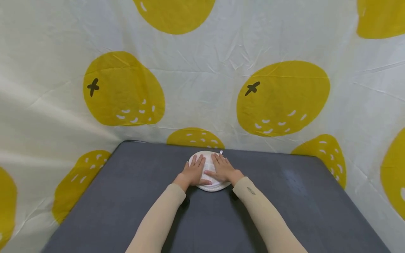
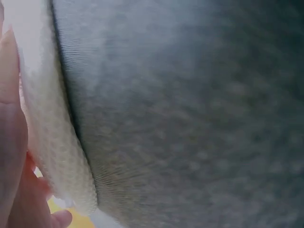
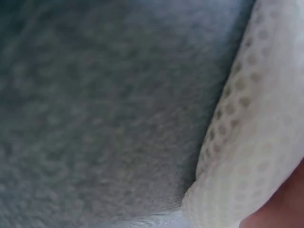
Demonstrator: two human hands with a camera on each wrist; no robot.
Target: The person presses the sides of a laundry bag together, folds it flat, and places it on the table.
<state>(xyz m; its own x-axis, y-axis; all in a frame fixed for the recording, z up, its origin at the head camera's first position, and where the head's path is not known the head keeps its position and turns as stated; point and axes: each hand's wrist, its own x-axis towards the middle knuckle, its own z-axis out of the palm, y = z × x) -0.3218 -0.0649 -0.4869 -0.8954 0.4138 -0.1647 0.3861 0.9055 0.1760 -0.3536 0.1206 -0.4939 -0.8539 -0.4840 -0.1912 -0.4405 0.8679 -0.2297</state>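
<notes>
A round white mesh bag (image 1: 209,164), looking like a laundry bag, lies on the dark grey table with a small white tab at its far right edge. My left hand (image 1: 193,173) rests flat on its left half, fingers pointing away and thumb stretched inward. On the right half, my right hand (image 1: 224,170) lies with straight fingers, its thumb reaching toward the middle. Close up in the left wrist view, the bag's honeycomb side (image 2: 57,133) stands slightly puffed on the table. The right wrist view shows its rounded mesh edge (image 3: 259,109); most of that hand is out of frame.
The dark grey table top (image 1: 142,175) reaches back to a white curtain (image 1: 202,95) printed with large yellow fruit. The curtain hangs along the back and both sides of the table. Both forearms wear cream sleeves (image 1: 265,211).
</notes>
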